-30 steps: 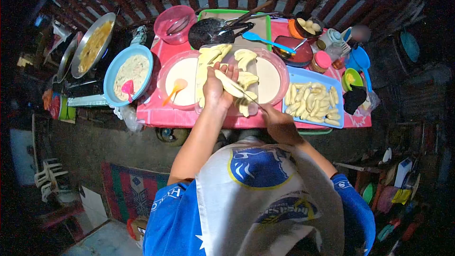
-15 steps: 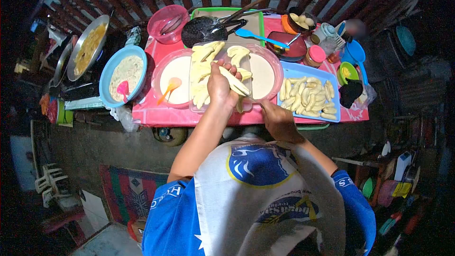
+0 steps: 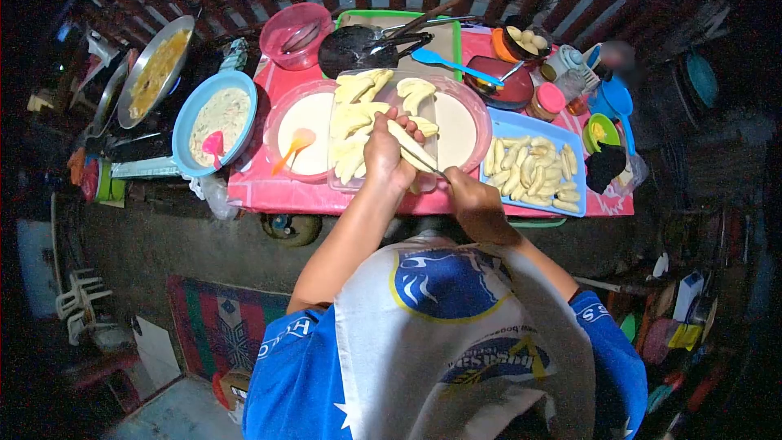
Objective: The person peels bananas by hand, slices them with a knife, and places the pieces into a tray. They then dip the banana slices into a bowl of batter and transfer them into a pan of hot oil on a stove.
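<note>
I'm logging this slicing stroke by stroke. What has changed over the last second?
Little. The left hand, gripping a peeled banana, edged slightly right over the clear tray. The right hand, holding the knife, closed in a bit toward it. Nothing was picked up or let go. The blue tray beside them stayed put.

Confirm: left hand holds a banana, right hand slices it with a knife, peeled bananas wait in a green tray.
Wrong colour: the tray is blue, not green, per the head view. Left hand holding banana and right hand with knife are correct.
</note>
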`<state>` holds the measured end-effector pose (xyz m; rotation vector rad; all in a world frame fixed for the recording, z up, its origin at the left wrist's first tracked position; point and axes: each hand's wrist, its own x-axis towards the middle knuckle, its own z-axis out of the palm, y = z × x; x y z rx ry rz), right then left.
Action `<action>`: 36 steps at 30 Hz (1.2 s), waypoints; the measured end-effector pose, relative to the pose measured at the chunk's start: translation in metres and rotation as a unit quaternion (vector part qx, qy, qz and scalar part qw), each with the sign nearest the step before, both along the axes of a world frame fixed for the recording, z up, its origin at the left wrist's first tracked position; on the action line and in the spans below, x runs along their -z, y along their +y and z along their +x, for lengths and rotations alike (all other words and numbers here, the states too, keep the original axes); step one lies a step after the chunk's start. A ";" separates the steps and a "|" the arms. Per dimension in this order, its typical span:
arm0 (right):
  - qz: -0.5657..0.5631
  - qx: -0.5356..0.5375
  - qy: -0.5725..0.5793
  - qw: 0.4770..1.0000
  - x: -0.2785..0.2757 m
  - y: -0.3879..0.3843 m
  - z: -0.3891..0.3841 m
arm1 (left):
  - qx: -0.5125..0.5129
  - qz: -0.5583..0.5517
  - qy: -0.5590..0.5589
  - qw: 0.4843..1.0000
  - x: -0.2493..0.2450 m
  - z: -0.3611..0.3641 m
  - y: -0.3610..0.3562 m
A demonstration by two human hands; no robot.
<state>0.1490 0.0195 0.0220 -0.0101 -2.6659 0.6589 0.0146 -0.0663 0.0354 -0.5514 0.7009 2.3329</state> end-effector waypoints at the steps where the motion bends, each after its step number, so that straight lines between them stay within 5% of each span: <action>1: 0.000 -0.002 0.000 1.000 0.001 0.000 -0.001 | 0.008 0.004 -0.002 1.000 0.002 0.000 0.000; 33: -0.112 0.035 -0.115 0.986 0.022 -0.014 -0.046 | -0.001 -0.005 -0.064 0.998 0.023 -0.011 -0.006; 36: -0.009 0.021 -0.114 0.993 0.018 -0.003 -0.021 | -0.010 0.021 -0.067 0.997 0.015 -0.017 -0.013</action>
